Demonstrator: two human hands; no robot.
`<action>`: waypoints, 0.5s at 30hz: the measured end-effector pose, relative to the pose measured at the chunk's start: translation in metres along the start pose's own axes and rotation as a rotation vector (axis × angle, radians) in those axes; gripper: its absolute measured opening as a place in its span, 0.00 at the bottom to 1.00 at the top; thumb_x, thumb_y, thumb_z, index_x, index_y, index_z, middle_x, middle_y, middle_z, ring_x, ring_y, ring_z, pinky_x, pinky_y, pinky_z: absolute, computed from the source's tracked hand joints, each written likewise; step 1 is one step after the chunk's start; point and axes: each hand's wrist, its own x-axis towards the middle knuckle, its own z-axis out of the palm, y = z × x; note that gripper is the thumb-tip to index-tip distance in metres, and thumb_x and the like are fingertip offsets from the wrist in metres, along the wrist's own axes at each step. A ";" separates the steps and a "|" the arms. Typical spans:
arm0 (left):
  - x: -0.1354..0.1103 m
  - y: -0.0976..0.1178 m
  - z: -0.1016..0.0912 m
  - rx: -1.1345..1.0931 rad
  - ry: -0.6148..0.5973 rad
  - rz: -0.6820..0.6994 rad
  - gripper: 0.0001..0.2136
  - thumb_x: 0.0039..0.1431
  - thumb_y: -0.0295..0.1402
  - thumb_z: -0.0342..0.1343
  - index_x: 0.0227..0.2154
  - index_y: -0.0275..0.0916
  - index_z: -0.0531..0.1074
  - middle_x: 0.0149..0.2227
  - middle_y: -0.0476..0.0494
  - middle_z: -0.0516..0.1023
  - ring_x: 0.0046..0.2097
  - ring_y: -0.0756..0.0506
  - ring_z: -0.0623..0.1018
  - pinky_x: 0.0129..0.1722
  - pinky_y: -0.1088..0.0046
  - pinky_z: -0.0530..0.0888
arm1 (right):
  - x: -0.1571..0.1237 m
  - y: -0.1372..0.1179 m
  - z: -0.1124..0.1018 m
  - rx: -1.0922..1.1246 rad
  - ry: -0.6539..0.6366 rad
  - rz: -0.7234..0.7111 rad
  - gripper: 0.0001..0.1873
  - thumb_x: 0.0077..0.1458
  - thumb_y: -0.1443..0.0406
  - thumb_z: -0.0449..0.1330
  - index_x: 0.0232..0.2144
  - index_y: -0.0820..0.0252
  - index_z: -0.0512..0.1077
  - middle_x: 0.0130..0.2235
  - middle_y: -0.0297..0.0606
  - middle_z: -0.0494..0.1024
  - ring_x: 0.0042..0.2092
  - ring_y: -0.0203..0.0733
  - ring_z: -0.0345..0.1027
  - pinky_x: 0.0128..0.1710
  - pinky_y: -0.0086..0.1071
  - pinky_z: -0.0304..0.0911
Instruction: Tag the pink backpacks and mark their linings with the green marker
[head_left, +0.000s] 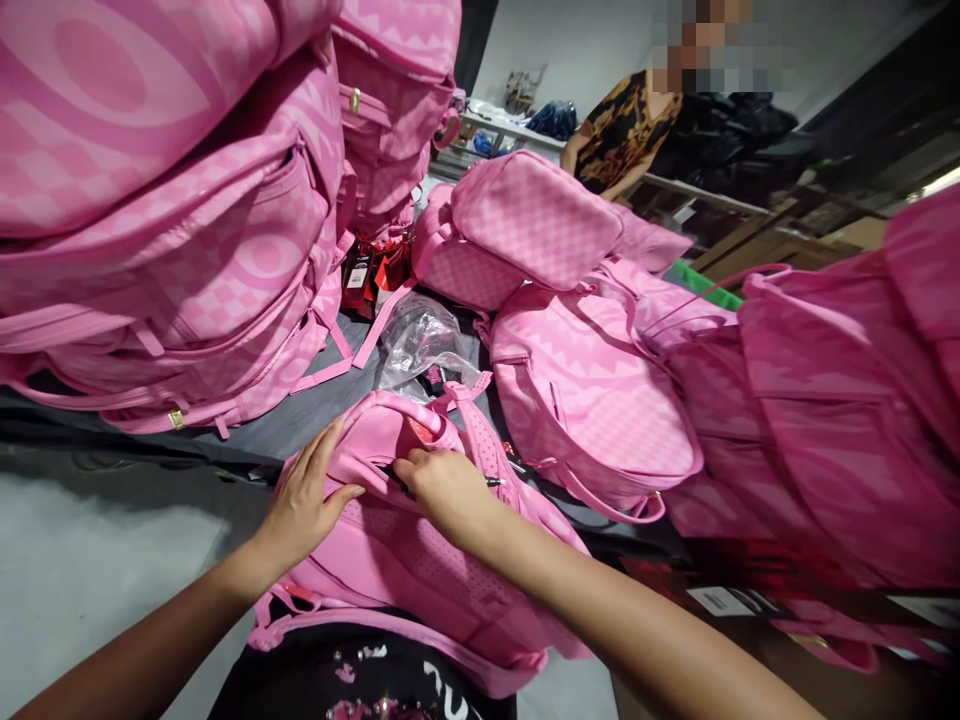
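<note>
A pink backpack (420, 560) rests in front of me against my lap, its padded, dotted back panel and straps facing up. At its upper left edge, my left hand (304, 500) grips the fabric, with fingers along the side and thumb over the panel. My right hand (450, 490) is closed in a fist near the top opening, around a slim black pen-like tool (495, 482); its exact kind is hidden. Just beyond the bag lies a clear plastic bag (424, 345) with small dark and pink pieces in it.
Stacked pink backpacks (247, 250) stand at the left. Another pink backpack (600, 380) lies on the dark table (322, 390), with more piled at the right (840, 400). Red packets with tags (360, 280) sit behind. A person in a patterned top (630, 130) stands across the room.
</note>
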 end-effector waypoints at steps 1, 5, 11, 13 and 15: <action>-0.001 -0.001 0.000 -0.010 0.013 -0.007 0.41 0.62 0.36 0.59 0.71 0.45 0.40 0.65 0.34 0.64 0.64 0.38 0.69 0.61 0.58 0.71 | -0.001 -0.003 -0.003 0.000 0.012 0.008 0.10 0.64 0.71 0.52 0.41 0.62 0.74 0.39 0.42 0.79 0.37 0.45 0.76 0.33 0.32 0.61; -0.003 -0.002 -0.001 -0.016 0.013 -0.005 0.37 0.65 0.29 0.53 0.71 0.47 0.41 0.66 0.36 0.64 0.65 0.40 0.68 0.63 0.58 0.70 | 0.010 -0.017 -0.007 0.074 0.103 0.070 0.10 0.65 0.70 0.53 0.45 0.60 0.72 0.40 0.43 0.80 0.36 0.44 0.76 0.31 0.30 0.59; 0.000 -0.003 -0.003 -0.025 0.014 0.033 0.37 0.66 0.32 0.54 0.71 0.45 0.41 0.65 0.34 0.65 0.64 0.39 0.70 0.61 0.57 0.72 | 0.034 -0.019 -0.002 0.277 0.191 0.120 0.09 0.63 0.66 0.56 0.42 0.60 0.75 0.38 0.43 0.82 0.40 0.45 0.77 0.35 0.30 0.61; 0.001 -0.002 -0.003 -0.017 0.031 0.054 0.36 0.66 0.32 0.54 0.71 0.45 0.42 0.64 0.33 0.66 0.64 0.39 0.70 0.61 0.58 0.72 | 0.026 -0.017 -0.003 0.242 0.177 0.136 0.09 0.63 0.69 0.55 0.41 0.61 0.75 0.38 0.43 0.82 0.39 0.45 0.77 0.33 0.31 0.60; 0.001 -0.001 -0.003 -0.007 0.048 0.065 0.36 0.66 0.32 0.55 0.71 0.44 0.43 0.64 0.34 0.67 0.64 0.40 0.70 0.61 0.59 0.72 | 0.012 -0.015 -0.004 0.196 0.146 0.147 0.11 0.62 0.71 0.52 0.39 0.61 0.75 0.40 0.43 0.80 0.38 0.44 0.76 0.32 0.32 0.59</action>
